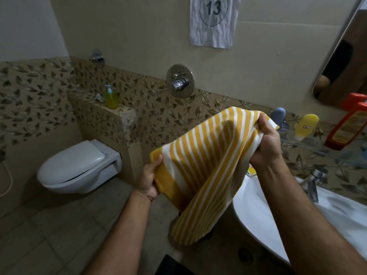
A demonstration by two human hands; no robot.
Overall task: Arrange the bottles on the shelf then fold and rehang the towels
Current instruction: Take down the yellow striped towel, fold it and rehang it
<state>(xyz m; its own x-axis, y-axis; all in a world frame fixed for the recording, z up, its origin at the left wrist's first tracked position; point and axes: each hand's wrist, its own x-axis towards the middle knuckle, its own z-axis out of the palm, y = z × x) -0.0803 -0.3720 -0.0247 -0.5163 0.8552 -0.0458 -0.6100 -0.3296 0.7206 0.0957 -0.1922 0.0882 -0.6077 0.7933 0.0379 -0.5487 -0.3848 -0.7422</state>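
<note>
While I hold the yellow-and-white striped towel [200, 167] up in the air in front of me, beside the left rim of the white washbasin [264, 217], both my hands are closed on it. My left hand [152, 180] pinches the lower left corner, thumb on top of the cloth and fingers curled under it. My right hand [265, 143] is higher and bunches the opposite end in a full fist. I keep the two ends apart like this so the cloth stretches between them and its edges can be lined up; the loose part hangs down in a fold below my hands, clear of the floor, which I judge is the point of holding it this high.

The towel touches nothing but my hands, so I take it that I am in the folding step, with the rehanging not yet done. I cannot see any rail or hook for it from here.

On the glass shelf [317, 147] at the right, above the basin, an orange-red bottle [346, 126] stands near the shelf's right end and a yellow bottle [304, 126] stands left of it, with a grey-blue cap [278, 115] further left again. Away on the tiled ledge [119, 111] above the toilet [79, 165] stands a yellow-green pump bottle [111, 98], well apart from the shelf
</note>
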